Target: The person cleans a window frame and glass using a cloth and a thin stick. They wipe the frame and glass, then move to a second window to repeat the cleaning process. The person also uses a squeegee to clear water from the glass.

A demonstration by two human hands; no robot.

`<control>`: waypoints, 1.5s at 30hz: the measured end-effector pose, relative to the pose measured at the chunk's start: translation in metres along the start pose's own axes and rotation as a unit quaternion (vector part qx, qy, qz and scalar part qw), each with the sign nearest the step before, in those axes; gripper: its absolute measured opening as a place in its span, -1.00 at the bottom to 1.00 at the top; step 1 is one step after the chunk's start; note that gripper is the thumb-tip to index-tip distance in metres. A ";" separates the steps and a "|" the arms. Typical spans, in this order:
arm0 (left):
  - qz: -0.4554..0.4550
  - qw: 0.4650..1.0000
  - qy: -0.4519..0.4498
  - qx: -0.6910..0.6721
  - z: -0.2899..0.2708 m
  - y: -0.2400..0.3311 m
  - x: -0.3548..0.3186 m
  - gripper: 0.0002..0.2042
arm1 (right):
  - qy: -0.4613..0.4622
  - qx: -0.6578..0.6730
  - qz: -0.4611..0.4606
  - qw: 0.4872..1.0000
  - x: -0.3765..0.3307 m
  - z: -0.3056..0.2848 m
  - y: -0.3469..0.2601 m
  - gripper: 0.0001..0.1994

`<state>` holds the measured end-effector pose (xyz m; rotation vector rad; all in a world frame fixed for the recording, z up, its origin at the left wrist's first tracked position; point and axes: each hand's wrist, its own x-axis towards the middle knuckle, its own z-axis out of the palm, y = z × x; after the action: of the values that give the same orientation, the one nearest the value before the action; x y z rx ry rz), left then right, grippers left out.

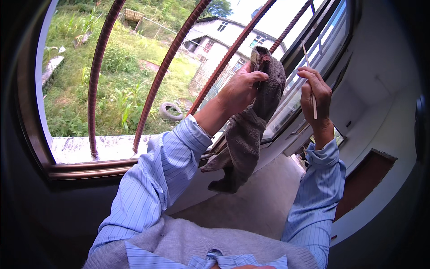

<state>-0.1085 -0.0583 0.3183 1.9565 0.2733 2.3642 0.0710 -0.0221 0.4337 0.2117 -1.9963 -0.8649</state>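
Note:
My left hand (239,87) is raised in front of the window, its fingers closed on the upper part of a grey-brown fuzzy cloth (244,136). The cloth is bunched at the top and hangs down in folds, its lower end loose above the floor. To the right of it, my right hand (317,94) is held up with its fingers curled around a thin, pale wooden stick (315,110). One end of the stick points up past the fingers and the other comes out below the palm. Stick and cloth are apart.
Rusty ribbed bars (168,62) run across the window just beyond my hands, above a brown frame (89,169). Outside lie grass, a tire (170,111) and a pale house (215,33). Below is a grey floor (268,193); a dark brown panel (365,184) stands at right.

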 end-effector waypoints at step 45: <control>-0.071 0.991 0.075 0.086 -0.011 -0.120 0.090 -0.76 | 0.176 -0.094 -0.027 0.979 0.031 0.091 0.022 -0.87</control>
<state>-0.1447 0.0723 0.3821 1.7573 0.6231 2.4716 -0.0155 0.0244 0.4397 0.2907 -1.5770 -0.9710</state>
